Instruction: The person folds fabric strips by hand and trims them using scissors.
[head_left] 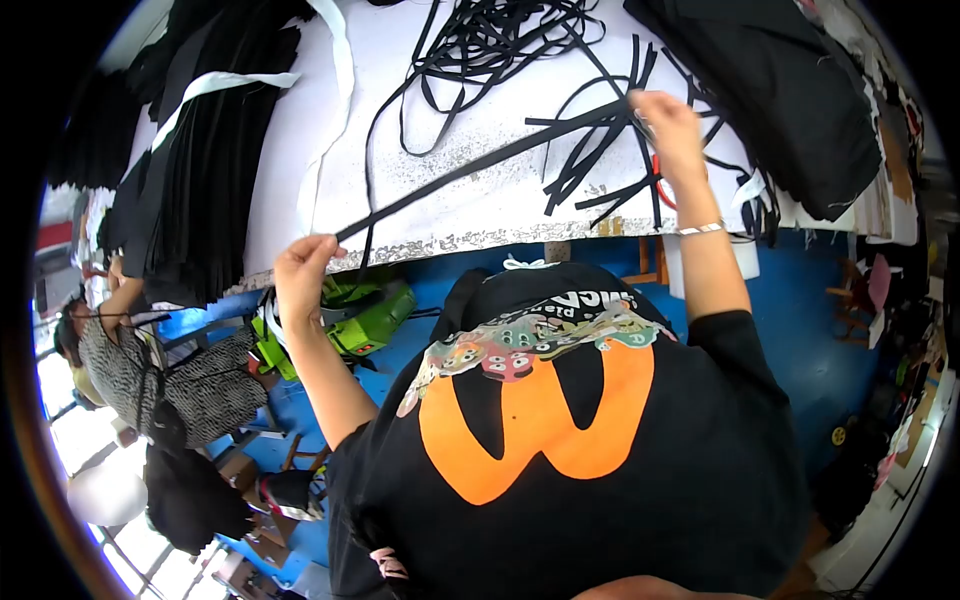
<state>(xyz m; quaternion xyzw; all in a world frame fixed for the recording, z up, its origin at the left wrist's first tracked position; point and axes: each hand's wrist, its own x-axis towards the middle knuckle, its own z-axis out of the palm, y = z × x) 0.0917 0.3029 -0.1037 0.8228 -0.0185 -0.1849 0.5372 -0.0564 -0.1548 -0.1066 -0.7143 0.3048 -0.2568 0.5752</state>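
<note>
Over the table [290,140], the black strap [470,170] runs slantwise from left hand [305,272] to right hand [672,130] (the right farther in), both pinching it.

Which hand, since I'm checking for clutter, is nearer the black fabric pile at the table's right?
Right hand: it is just left of the black fabric pile. The left hand is far left of it, by the table's near edge.

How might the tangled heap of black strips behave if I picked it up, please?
The tangled heap is probably floppy, since its strands bend in loose loops. It may lift as a clump, because strands cross one another. It looks light, the strands being narrow.
</note>
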